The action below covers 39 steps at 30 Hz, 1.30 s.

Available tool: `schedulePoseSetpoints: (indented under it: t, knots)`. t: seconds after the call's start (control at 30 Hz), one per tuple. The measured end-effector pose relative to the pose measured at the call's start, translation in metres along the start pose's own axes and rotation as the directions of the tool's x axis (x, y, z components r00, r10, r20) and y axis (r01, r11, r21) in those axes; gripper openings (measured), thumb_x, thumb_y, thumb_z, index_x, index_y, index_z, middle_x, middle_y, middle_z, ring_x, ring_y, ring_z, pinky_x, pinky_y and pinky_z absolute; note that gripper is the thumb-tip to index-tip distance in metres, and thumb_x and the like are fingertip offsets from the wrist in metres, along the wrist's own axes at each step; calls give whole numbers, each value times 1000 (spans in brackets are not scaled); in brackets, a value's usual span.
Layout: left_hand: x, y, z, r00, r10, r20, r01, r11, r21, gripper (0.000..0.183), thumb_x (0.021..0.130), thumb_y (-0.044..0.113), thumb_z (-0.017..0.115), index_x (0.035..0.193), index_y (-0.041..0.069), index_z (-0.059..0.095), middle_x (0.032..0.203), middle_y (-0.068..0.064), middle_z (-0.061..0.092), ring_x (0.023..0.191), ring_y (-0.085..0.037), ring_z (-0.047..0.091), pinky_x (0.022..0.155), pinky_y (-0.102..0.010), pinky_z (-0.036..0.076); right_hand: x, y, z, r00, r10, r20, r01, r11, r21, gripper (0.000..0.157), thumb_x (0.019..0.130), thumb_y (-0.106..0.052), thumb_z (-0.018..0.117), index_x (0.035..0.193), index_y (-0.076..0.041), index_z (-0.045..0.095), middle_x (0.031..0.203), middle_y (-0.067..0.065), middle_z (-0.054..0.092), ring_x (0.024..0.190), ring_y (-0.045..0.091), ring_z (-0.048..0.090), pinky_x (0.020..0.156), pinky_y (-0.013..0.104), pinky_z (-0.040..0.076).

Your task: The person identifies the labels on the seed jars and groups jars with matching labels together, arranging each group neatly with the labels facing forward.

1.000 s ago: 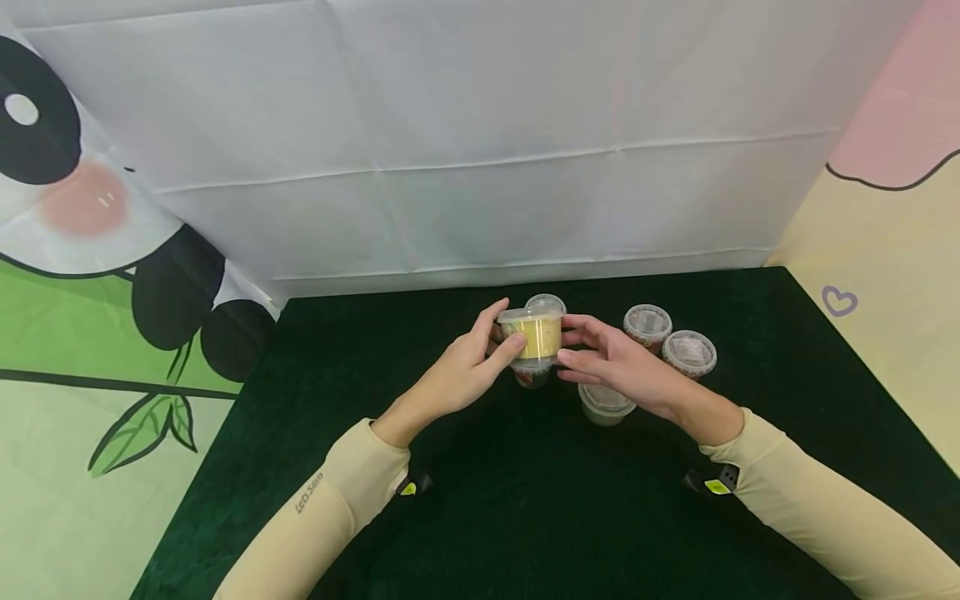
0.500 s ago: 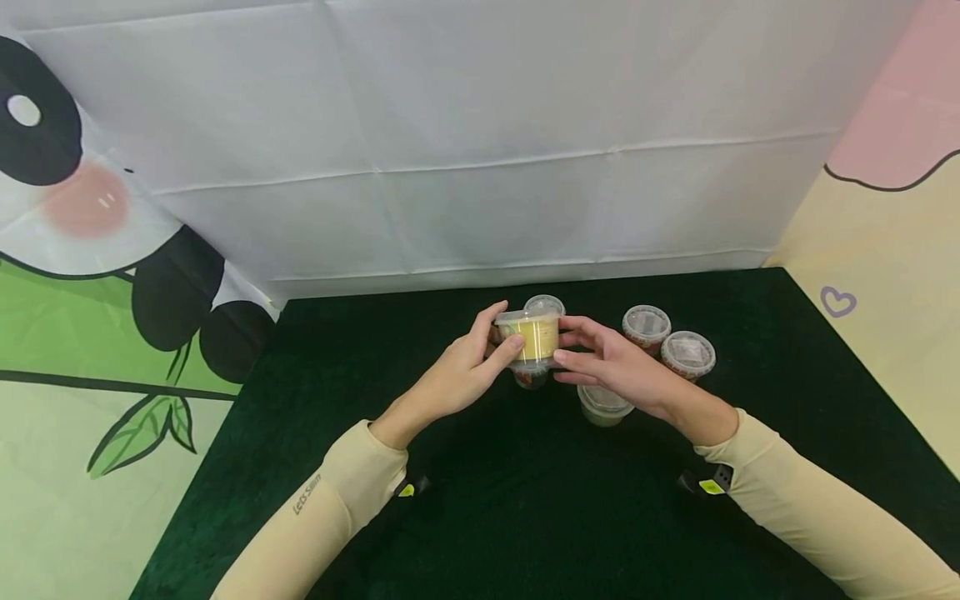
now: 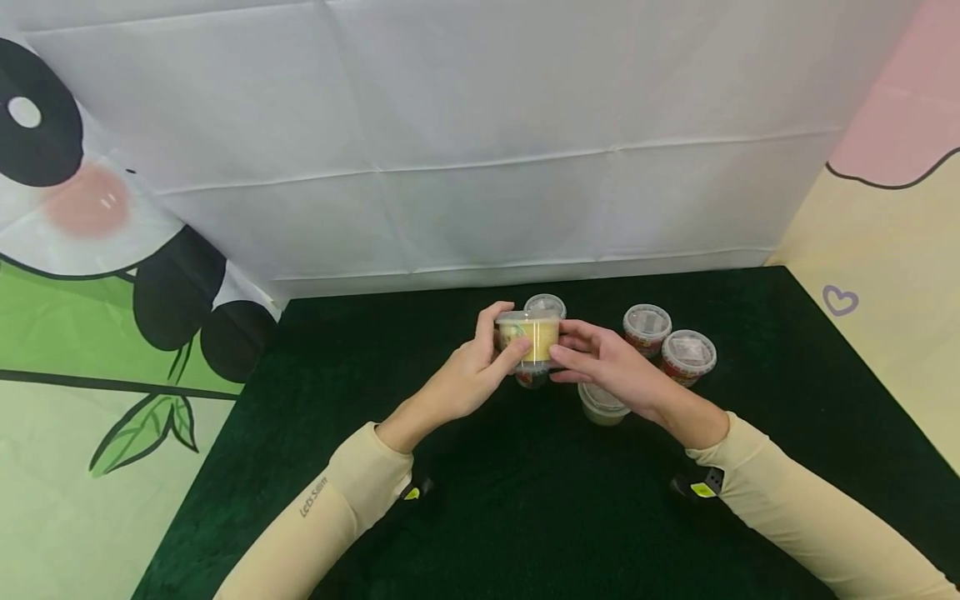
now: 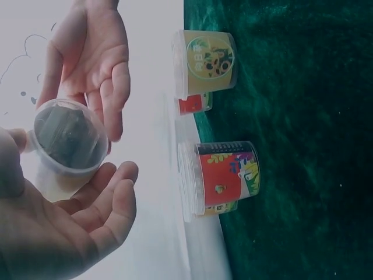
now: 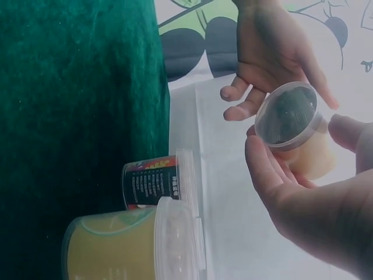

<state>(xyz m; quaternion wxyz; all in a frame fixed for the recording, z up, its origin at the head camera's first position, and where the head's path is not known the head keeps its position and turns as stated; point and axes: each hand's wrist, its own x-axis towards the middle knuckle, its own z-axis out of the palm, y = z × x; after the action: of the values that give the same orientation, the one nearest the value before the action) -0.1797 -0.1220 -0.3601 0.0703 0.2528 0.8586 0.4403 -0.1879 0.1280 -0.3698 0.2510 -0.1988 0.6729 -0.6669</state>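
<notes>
A small round tub (image 3: pixel 542 333) with a clear lid and a yellow label is up off the table between both hands. My left hand (image 3: pixel 461 383) grips its left side, thumb across the front and fingers behind. On the right side, my right hand (image 3: pixel 618 367) holds it lightly between thumb and fingers. The left wrist view shows the tub's dark round end (image 4: pixel 70 137), with both hands about it. In the right wrist view, the tub (image 5: pixel 309 154) sits between the right thumb and fingers.
Below the held tub stands a partly hidden tub (image 3: pixel 532 379); another (image 3: pixel 545 303) is behind. A pale tub (image 3: pixel 603 406) stands under the right hand. Two red-labelled tubs (image 3: pixel 647 329) stand farther right on the dark green table (image 3: pixel 540 517). A white cloth (image 3: pixel 480 208) hangs behind.
The tub has turned slightly, bringing more of the label's green drawing to the front. My right hand has shifted a little left, and the left thumb lies farther across the tub.
</notes>
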Motion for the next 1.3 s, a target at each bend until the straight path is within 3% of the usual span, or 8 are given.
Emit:
schedulePoseSetpoints:
  t: [0.23, 0.37, 0.5, 0.63, 0.87, 1.1, 1.3]
  knots:
    - [-1, 0, 8, 999, 37, -32, -36, 998, 45, 60, 108, 54, 35, 154, 29, 7, 125, -12, 54, 96, -22, 63, 80, -35, 54, 2, 3, 3, 1000, -12, 6, 12, 1000, 16, 65, 108, -27, 53, 159, -1, 22, 151, 24, 42, 132, 36, 51, 102, 41, 50]
    - [-6, 1, 7, 995, 81, -56, -75, 992, 100, 61, 109, 47, 38, 159, 31, 7, 122, -10, 59, 97, -18, 64, 80, -35, 55, 1, 2, 0, 1000, -17, 0, 17, 997, 81, 64, 110, -30, 46, 161, -5, 18, 152, 23, 39, 134, 37, 49, 104, 41, 48]
    - [-9, 4, 2, 981, 177, -83, -161, 972, 172, 62, 110, 36, 42, 162, 32, 9, 119, -8, 62, 100, -17, 64, 79, -34, 55, 0, -1, -3, 999, -42, -1, 41, 987, 154, 60, 111, -30, 41, 162, -7, 16, 154, 22, 34, 136, 36, 47, 107, 41, 46]
    - [-10, 3, 0, 964, 238, -123, -210, 956, 205, 64, 110, 35, 42, 164, 32, 7, 131, -9, 58, 108, -19, 62, 85, -37, 56, 0, -4, -3, 998, -56, 13, 54, 988, 148, 58, 112, -31, 39, 161, -8, 18, 155, 20, 33, 138, 34, 44, 109, 43, 43]
    - [-11, -2, 1, 953, 226, -202, -199, 969, 147, 68, 108, 43, 44, 164, 33, 6, 140, -11, 52, 108, -18, 64, 75, -31, 56, 2, -4, 1, 998, -48, 31, 43, 988, 147, 58, 111, -35, 38, 160, -9, 21, 155, 18, 34, 137, 40, 41, 109, 50, 43]
    - [-11, -4, 0, 967, 174, -183, -179, 984, -9, 62, 110, 33, 43, 163, 20, 14, 141, -12, 47, 107, -23, 63, 79, -36, 56, 2, -4, 1, 998, -52, 46, 42, 982, 184, 59, 112, -35, 38, 160, -8, 21, 151, 20, 37, 134, 38, 44, 110, 48, 42]
    - [-13, -6, 0, 972, 163, -169, -168, 986, -17, 56, 111, 23, 43, 162, 16, 21, 140, -13, 47, 105, -26, 62, 81, -38, 55, 2, -4, 0, 998, -33, 49, 22, 978, 206, 59, 111, -34, 39, 160, -7, 20, 151, 20, 36, 131, 31, 49, 109, 47, 43]
